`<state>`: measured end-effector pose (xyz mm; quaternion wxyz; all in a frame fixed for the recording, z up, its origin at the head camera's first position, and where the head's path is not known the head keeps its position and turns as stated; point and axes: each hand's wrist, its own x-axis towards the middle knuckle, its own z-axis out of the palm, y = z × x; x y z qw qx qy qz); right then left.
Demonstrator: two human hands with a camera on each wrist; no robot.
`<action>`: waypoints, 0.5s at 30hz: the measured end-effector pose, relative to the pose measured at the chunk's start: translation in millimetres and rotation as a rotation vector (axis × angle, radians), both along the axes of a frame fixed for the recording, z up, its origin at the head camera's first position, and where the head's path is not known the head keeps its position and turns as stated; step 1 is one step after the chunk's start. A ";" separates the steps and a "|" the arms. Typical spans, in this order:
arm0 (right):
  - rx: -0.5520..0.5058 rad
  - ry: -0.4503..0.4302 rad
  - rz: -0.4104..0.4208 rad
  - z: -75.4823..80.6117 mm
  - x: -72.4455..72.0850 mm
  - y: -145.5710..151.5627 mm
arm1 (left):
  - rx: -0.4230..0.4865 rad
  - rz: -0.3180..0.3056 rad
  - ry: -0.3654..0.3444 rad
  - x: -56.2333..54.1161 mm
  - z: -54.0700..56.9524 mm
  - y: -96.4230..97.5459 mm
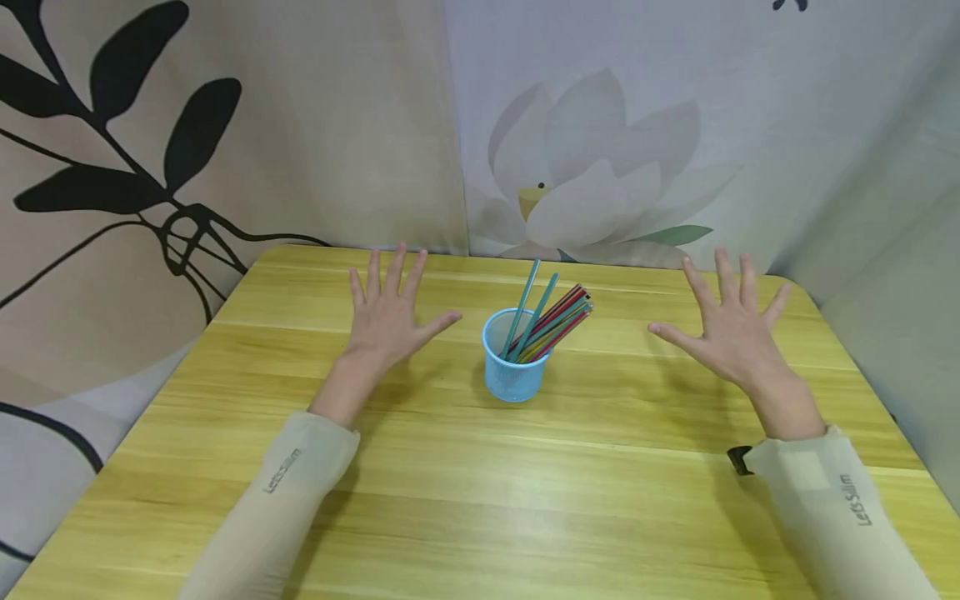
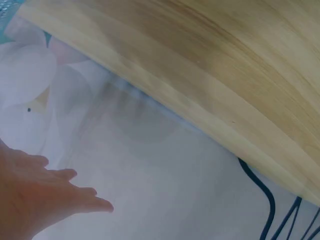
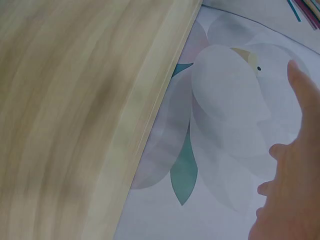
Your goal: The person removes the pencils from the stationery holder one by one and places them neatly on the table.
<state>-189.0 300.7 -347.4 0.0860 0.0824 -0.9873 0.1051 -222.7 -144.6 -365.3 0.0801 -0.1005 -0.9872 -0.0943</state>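
Observation:
A light blue mesh pencil cup (image 1: 514, 382) stands upright on the wooden table, holding a bundle of thin coloured sticks (image 1: 558, 325) that lean to the right. Two blue sticks (image 1: 523, 304) rise more steeply from it. To the left of the cup my left hand (image 1: 386, 321) is held with its fingers spread, holding nothing. My right hand (image 1: 735, 333), farther off on the cup's other side, also has its fingers spread and holds nothing. In the right wrist view the ends of several coloured sticks (image 3: 307, 14) show in the top corner.
The wooden table (image 1: 450, 508) ends at a pale curtain (image 1: 360, 125) printed with dark leaves and a flower. Another pale cloth (image 1: 892, 208) hangs along the right side. A black band (image 1: 741, 460) shows at the right cuff.

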 end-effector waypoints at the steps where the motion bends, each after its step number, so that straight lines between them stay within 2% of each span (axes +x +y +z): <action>1: -0.004 0.000 0.001 -0.4 0.3 -0.8 | 0.011 -0.004 0.001 1.3 1.1 0.9; 15: -0.070 0.029 0.025 -4.6 3.5 -9.5 | 0.122 -0.080 0.041 15.9 14.9 13.4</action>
